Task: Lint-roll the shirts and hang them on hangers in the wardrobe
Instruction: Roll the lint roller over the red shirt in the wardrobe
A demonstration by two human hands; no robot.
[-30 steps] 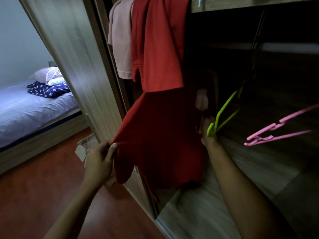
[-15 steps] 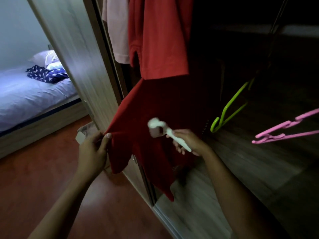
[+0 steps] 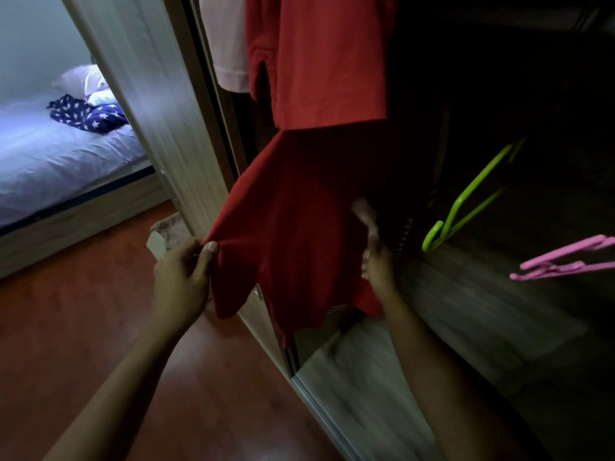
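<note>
Rightward across the red shirt [image 3: 293,227] hanging in the wardrobe [image 3: 482,294] swings the lint roller [image 3: 364,211], clamped in the right hand [image 3: 377,264] grip; the left hand [image 3: 181,277], pinching the hem, should hold it taut.

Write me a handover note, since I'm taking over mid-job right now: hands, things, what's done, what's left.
Left hand pinches the red shirt by its edge, pulling it taut. Right hand grips the lint roller, blurred, at the shirt's front.
Done: the red shirt and a pale pink shirt hang in the wardrobe.
Left: finish rolling the red shirt. The green hanger and pink hanger are empty.
</note>
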